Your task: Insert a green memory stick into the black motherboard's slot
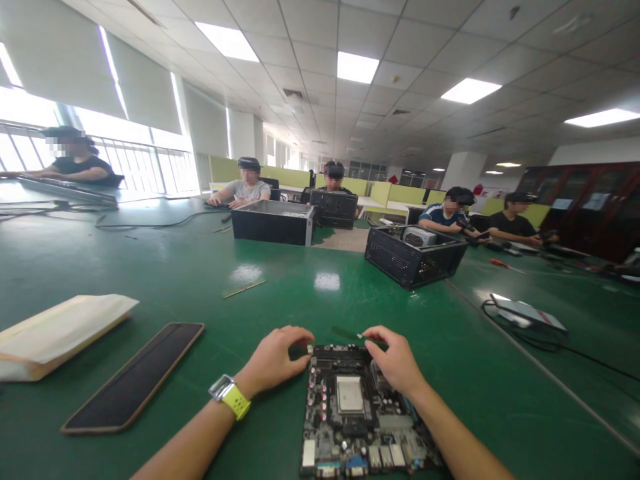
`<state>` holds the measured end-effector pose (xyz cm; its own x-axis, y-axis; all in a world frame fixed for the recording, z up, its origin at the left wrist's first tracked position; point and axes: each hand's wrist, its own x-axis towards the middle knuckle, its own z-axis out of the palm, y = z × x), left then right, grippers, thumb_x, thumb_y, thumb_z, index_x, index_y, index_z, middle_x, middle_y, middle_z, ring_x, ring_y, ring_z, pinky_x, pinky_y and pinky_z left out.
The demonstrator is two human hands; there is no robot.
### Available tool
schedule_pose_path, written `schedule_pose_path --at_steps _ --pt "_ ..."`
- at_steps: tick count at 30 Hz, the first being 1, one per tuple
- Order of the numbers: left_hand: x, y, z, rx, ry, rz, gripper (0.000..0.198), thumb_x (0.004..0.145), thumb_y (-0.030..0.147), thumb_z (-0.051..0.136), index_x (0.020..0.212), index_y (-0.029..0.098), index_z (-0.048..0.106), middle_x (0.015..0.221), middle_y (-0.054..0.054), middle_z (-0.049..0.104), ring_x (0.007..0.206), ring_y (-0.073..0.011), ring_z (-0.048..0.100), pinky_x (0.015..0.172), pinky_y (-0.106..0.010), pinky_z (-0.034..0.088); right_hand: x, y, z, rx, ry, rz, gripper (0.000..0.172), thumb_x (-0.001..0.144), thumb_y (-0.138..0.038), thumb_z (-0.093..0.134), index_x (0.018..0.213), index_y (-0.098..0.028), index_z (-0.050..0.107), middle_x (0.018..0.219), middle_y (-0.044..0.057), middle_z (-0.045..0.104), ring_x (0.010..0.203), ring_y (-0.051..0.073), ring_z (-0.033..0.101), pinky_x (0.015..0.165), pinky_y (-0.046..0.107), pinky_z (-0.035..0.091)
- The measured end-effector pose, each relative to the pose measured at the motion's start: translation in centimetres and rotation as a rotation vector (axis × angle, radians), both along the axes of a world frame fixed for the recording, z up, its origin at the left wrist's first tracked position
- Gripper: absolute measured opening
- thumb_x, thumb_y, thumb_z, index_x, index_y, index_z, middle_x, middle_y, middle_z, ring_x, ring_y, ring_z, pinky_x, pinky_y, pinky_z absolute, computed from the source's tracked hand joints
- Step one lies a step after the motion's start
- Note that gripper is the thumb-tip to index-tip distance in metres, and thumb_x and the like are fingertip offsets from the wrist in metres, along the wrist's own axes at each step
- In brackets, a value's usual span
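Note:
A motherboard lies flat on the green table in front of me, its metal-topped processor exposed in the socket. My left hand is at the board's far left corner, thumb and fingers curved apart around the white clip at the end of the memory slots. Just past the board's far edge, my right hand pinches one end of a thin dark green strip that looks like a memory module. The right wrist and forearm cover part of the board's right side.
To the left lie a dark phone-like slab and a pale padded packet. A thin gold-edged strip lies farther off. Computer cases stand ahead. A cabled device is at right; several people sit beyond.

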<state>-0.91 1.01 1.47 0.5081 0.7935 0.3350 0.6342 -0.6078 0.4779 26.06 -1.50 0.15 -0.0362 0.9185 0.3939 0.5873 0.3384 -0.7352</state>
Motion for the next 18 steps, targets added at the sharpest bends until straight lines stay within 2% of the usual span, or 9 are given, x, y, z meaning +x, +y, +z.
schedule_pose_path --at_steps 3,6,9,14,18 --pt "0.5 -0.3 0.0 0.021 -0.06 0.008 0.041 0.081 0.033 0.059 0.12 0.022 0.055 0.106 -0.004 0.066 0.096 -0.0214 0.059 0.086 -0.034 0.046 -0.4 0.0 0.2 0.001 -0.08 0.06 0.019 0.077 -0.022 0.053 0.087 -0.019 0.068 0.09 0.005 0.07 0.088 0.02 0.062 0.084 0.033 0.045" --pt "1.2 -0.3 -0.2 0.036 -0.024 -0.044 0.028 0.086 0.032 0.054 0.111 0.022 0.062 0.107 -0.004 0.066 0.098 -0.0218 0.057 0.089 -0.034 0.044 -0.7 0.0 0.3 0.04 -0.121 0.111 0.021 0.077 -0.019 0.052 0.088 -0.02 0.07 0.091 0.004 0.07 0.088 0.02 0.061 0.085 0.033 0.045" --pt "1.7 -0.2 -0.4 0.043 0.023 -0.059 0.021 0.089 0.029 0.05 0.095 0.02 0.068 0.094 -0.004 0.069 0.091 -0.0203 0.059 0.085 -0.031 0.045 -0.8 0.2 0.2 0.063 -0.106 0.138 0.023 0.078 -0.016 0.05 0.088 -0.02 0.07 0.091 0.004 0.071 0.088 0.018 0.062 0.085 0.031 0.045" --pt "1.9 -0.1 -0.5 0.062 0.041 -0.028 0.019 0.089 0.026 0.049 0.089 0.02 0.068 0.091 -0.003 0.069 0.089 -0.0201 0.059 0.082 -0.03 0.045 -0.6 0.6 -0.7 0.001 -0.097 0.028 0.026 0.075 -0.016 0.051 0.092 -0.018 0.07 0.093 0.005 0.071 0.087 0.018 0.063 0.084 0.03 0.047" --pt "2.0 -0.2 -0.8 0.071 0.061 0.022 0.019 0.088 0.026 0.049 0.092 0.021 0.067 0.092 -0.004 0.069 0.09 -0.0213 0.06 0.082 -0.032 0.045 -0.4 0.7 -1.1 -0.021 -0.142 -0.001 0.024 0.071 -0.016 0.052 0.084 -0.019 0.072 0.088 0.005 0.072 0.085 0.019 0.064 0.083 0.031 0.047"
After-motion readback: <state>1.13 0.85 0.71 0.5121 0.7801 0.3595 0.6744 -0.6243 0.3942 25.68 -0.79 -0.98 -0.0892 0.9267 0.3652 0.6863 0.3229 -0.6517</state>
